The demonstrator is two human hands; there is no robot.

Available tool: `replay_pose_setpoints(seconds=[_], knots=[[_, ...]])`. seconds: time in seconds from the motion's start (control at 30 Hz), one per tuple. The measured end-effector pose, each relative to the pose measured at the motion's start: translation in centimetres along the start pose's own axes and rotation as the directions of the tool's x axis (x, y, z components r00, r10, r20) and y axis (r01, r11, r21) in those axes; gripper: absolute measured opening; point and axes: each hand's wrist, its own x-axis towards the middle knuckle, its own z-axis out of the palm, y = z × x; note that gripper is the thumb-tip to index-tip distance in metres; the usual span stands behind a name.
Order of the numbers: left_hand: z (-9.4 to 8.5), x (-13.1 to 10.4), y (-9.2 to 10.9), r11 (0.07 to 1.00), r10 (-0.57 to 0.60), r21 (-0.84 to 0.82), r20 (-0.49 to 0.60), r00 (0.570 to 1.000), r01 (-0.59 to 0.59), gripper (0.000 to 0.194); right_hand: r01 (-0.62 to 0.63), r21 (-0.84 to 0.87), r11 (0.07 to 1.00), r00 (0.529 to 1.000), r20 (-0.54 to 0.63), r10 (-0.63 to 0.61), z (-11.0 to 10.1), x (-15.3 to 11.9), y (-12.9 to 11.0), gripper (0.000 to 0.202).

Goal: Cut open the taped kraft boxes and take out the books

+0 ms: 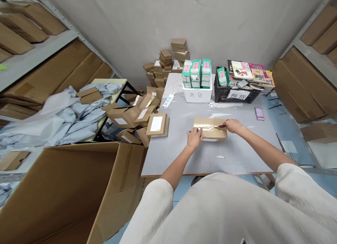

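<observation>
A cardboard box (210,133) with shiny tape along its top lies on the grey table in front of me. At its front left corner my left hand (194,137) grips the box, fingers on the top and thumb near the front side. My right hand (233,126) is closed around a red and black utility knife (221,126) at the box's right end. The knife points left along the taped seam; its blade is too small to make out. A white label shows partly on the box's front side.
A labelled box (158,124) sits on the table's left edge. Behind stand a white bin (197,95) of green boxes and a black crate (221,95) of books. A phone (259,113) and power strip (169,101) lie nearby. A large open carton (126,167) stands left.
</observation>
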Motion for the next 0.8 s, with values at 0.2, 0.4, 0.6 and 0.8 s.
replay_pose_setpoints(seconds=[0.2,0.4,0.6,0.8], knots=[[-0.4,0.2,0.0,1.000,-0.015,0.015,0.005,1.000,0.015,0.050,-0.021,-0.012,1.000,1.000,0.000,0.021,-0.2,-1.0,3.1,0.034],[-0.7,1.1,0.7,1.000,-0.017,0.016,0.000,1.000,0.017,0.045,-0.059,0.066,0.996,0.998,-0.025,0.061,1.1,-3.4,7.1,0.033],[-0.1,4.1,4.4,0.984,0.176,0.012,0.064,0.982,-0.177,0.049,-0.070,0.115,0.991,0.996,-0.040,0.075,2.0,-3.9,7.2,0.033],[-0.5,6.1,6.0,0.988,0.101,0.094,0.217,0.971,-0.123,0.068,-0.067,0.082,0.994,0.998,-0.014,0.069,1.8,-3.8,7.2,0.035]])
